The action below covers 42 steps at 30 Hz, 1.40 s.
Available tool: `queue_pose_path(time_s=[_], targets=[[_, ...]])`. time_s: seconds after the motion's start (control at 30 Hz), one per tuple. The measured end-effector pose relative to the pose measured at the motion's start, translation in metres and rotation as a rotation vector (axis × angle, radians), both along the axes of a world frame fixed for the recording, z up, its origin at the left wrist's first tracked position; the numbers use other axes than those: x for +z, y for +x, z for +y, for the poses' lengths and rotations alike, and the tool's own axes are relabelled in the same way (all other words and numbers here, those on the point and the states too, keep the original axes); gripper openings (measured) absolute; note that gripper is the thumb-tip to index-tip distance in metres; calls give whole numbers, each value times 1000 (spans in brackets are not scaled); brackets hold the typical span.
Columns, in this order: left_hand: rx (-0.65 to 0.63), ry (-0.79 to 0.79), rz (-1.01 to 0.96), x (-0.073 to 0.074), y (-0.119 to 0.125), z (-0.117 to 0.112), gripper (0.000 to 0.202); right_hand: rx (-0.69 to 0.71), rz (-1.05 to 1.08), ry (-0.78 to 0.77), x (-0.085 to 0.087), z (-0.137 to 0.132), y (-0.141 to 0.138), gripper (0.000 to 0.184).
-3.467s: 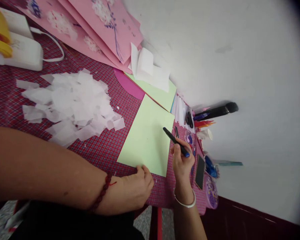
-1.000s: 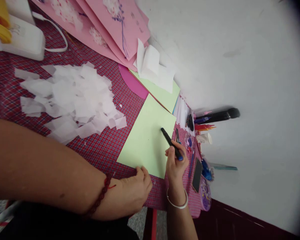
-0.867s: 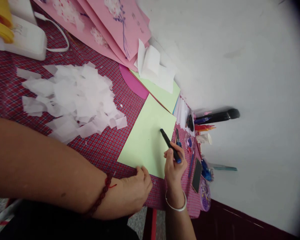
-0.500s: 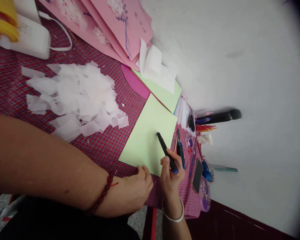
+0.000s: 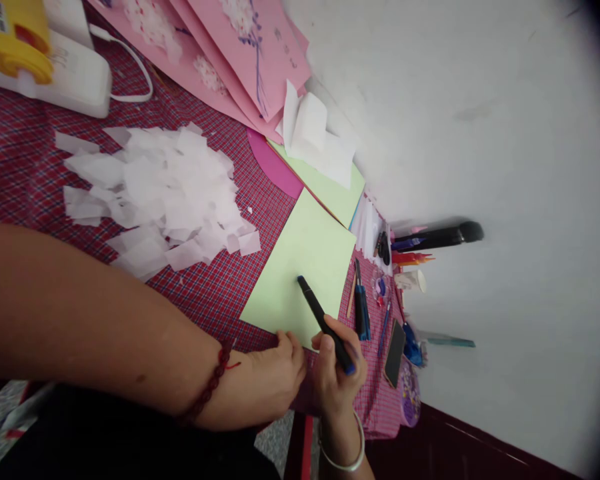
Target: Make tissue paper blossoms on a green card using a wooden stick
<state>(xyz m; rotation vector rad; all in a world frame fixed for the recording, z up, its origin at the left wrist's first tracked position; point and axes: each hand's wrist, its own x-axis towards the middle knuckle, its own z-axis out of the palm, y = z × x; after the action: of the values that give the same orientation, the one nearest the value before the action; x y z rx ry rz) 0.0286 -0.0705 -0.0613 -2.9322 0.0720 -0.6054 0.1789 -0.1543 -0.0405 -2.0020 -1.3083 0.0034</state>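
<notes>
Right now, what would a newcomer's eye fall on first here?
Probably the heap of white paper pieces on the checked tablecloth, at the picture's left. Then the black marker in the grip of the right hand, slanting over the nearer pale green sheet, and the flower-decorated pink sheets at the top.

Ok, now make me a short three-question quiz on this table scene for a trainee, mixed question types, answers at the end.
1. Which hand holds the black pen?

2. True or false: the pile of white paper pieces lies on top of the light green sheet nearest the hands.

3. Fill in the blank: the beaded bracelet on the left wrist is dark ____.

Key:
1. The right hand.
2. False; the pile lies on the checked tablecloth, apart from that sheet.
3. Red.
</notes>
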Motion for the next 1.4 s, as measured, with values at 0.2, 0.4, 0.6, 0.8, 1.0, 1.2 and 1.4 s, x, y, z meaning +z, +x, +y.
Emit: queue_pose_path(time_s=[0.2, 0.4, 0.6, 0.8, 1.0, 1.2, 1.4], targets=[[-20, -1, 43, 7, 0, 4, 28, 0, 104, 131, 10, 33, 16, 21], [-31, 6, 38, 7, 1, 5, 27, 114, 56, -10, 4, 74, 38, 26], [-55, 3, 35, 4, 1, 6, 29, 175, -85, -69, 4, 88, 42, 24], [-87, -7, 88, 13, -1, 12, 29, 159, -113, -83, 7, 72, 46, 22], [-109, 25, 117, 17, 0, 15, 32, 80, -17, -69, 11, 37, 42, 21], [-102, 12, 107, 12, 2, 11, 31, 58, 34, -74, 15, 11, 31, 20], [-141, 8, 135, 16, 3, 14, 30, 7, 260, 94, 20, 13, 33, 19]])
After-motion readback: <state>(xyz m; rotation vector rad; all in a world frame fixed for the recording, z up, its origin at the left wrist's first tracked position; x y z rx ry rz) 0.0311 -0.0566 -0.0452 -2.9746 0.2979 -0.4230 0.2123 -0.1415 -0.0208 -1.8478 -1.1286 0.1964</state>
